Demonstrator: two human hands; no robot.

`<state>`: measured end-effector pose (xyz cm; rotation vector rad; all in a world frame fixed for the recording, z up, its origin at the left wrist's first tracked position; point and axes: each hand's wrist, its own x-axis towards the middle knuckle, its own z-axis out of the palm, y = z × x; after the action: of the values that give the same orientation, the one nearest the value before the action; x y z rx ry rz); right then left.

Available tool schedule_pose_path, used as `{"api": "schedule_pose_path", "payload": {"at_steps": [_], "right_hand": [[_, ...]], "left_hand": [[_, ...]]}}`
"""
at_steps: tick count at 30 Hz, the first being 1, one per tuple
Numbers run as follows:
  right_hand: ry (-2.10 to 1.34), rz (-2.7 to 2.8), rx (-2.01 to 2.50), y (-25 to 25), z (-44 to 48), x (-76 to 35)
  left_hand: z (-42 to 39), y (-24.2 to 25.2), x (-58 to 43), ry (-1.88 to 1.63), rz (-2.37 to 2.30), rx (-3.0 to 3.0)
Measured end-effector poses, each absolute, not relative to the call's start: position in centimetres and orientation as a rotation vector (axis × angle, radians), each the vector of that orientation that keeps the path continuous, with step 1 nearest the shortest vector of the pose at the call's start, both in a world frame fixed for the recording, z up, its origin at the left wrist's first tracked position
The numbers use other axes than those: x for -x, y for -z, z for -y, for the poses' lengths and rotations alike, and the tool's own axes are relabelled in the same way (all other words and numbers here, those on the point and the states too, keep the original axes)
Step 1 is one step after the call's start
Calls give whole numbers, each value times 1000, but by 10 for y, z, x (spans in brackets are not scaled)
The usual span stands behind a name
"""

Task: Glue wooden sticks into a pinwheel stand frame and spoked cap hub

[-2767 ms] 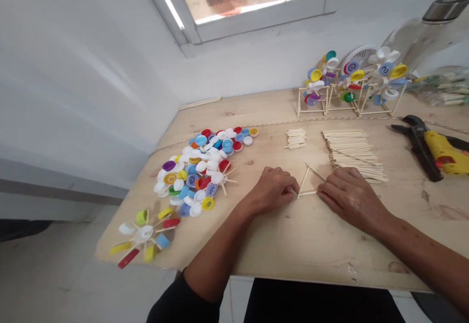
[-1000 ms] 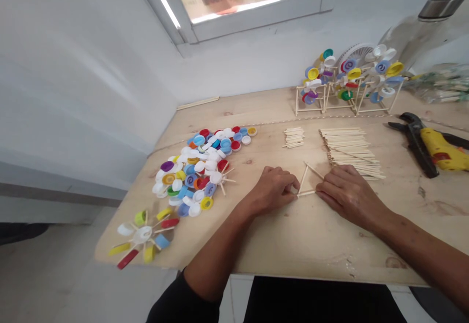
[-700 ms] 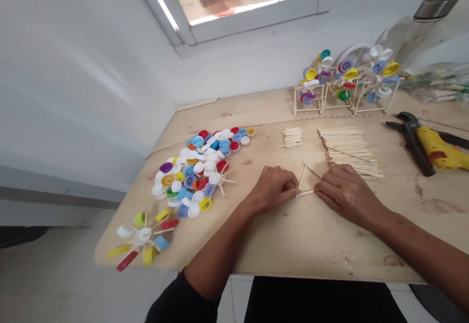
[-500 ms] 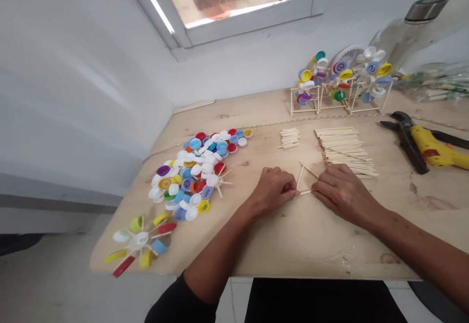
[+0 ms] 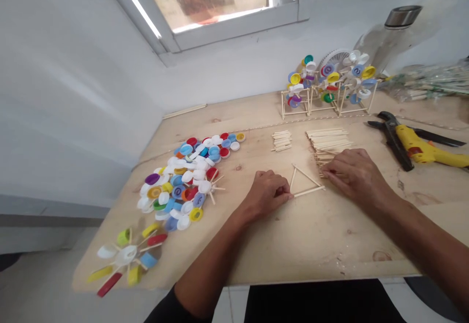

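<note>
Sticks and bottle caps on a plywood bench, seen from the head camera. A triangle of three wooden sticks was laid flat at centre right of the frame, with its apex directed away from the viewer. The sticks met at the corners, but no adhesive could be made out. The left hand was curled, and its fingertips were placed at the lower left corner of the triangle, against the end of the base stick. Whether that corner was pinched could not be told, as it was partly hidden by the fingers. The right hand was lowered with the fingers spread over the near end of a large stick pile, just beside the right corner of the triangle and apart from it; no stick could be seen gripped. A smaller stick bundle was placed to the left of that pile. A heap of coloured bottle caps lay at left, and a cap wheel lay at lower left of the bench. Cap wheels on stick stands stood at upper right, near yellow-handled cutters.
</note>
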<state>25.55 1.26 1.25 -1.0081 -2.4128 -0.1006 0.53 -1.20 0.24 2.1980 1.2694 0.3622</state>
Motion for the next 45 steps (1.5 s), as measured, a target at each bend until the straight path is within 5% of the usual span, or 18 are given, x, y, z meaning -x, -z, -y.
{"api": "schedule_pose_path", "payload": {"at_steps": [8, 26, 45], "right_hand": [[-119, 2673, 897, -21, -8, -261], [54, 2725, 909, -9, -5, -256], [-136, 2666, 892, -16, -7, -261]], "left_hand": [[12, -1, -5, -372, -1259, -2191], [11, -1, -6, -389, -1276, -2185], [11, -1, -7, -370, -1291, -2173]]}}
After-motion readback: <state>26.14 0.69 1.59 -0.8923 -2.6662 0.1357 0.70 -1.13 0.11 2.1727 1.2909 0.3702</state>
